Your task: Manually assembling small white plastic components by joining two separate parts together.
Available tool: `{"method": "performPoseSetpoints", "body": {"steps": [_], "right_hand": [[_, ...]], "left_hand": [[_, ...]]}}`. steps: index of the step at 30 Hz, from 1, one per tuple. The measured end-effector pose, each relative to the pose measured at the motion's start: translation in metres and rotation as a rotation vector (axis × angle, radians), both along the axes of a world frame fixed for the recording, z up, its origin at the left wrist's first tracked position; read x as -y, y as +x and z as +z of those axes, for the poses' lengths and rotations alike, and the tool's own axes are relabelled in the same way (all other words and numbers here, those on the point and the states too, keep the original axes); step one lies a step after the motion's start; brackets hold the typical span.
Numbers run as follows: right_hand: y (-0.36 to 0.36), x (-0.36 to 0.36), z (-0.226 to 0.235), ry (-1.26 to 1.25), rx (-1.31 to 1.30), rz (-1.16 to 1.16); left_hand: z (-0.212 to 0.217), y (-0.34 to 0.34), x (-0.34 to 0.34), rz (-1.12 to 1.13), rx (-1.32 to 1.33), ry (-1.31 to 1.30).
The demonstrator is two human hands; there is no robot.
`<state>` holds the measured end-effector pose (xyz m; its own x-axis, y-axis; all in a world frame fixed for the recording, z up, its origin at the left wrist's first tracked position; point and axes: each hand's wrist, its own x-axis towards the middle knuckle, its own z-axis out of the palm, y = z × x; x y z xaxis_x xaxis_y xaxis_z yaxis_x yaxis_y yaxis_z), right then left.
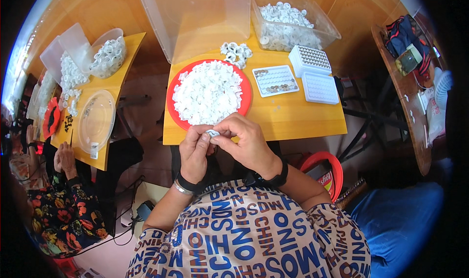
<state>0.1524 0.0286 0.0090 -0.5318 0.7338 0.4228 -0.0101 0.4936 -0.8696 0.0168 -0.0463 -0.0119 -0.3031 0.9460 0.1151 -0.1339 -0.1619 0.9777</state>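
Observation:
My left hand [194, 150] and my right hand [248, 140] meet at the table's front edge. Between their fingertips is a small white ring-shaped plastic piece [212, 133], pinched from both sides and partly covered. Just beyond them a round red tray [248, 95] carries a heap of small white plastic pieces [207, 92]. Several white rings [236, 53] lie loose behind its right side. To the right, a shallow white tray [278, 77] holds small round metal discs. Beside that tray are a stack of white trays with dark round spots [311, 61] and a stack of pale trays [320, 88].
A clear bin [333, 30] of white pieces stands at the back right; a large clear plastic container [198, 19] is upright behind the red tray. At left, a person's hands [66, 160] rest by another yellow table [124, 65]. A red bucket [337, 173] sits below right.

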Motion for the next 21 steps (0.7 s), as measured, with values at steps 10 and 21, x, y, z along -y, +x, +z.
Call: {"method": "performPoseSetpoints", "body": {"steps": [10,21], "right_hand": [[-0.0056,0.0064,0.0010,-0.049,0.010,-0.017],[-0.0056,0.0057,0.0011,-0.015,0.015,-0.011]], "left_hand": [[-0.0067,0.0007,-0.0009,0.080,0.082,0.038],[-0.0058,0.0015,0.0014,0.069,-0.016,0.090]]}}
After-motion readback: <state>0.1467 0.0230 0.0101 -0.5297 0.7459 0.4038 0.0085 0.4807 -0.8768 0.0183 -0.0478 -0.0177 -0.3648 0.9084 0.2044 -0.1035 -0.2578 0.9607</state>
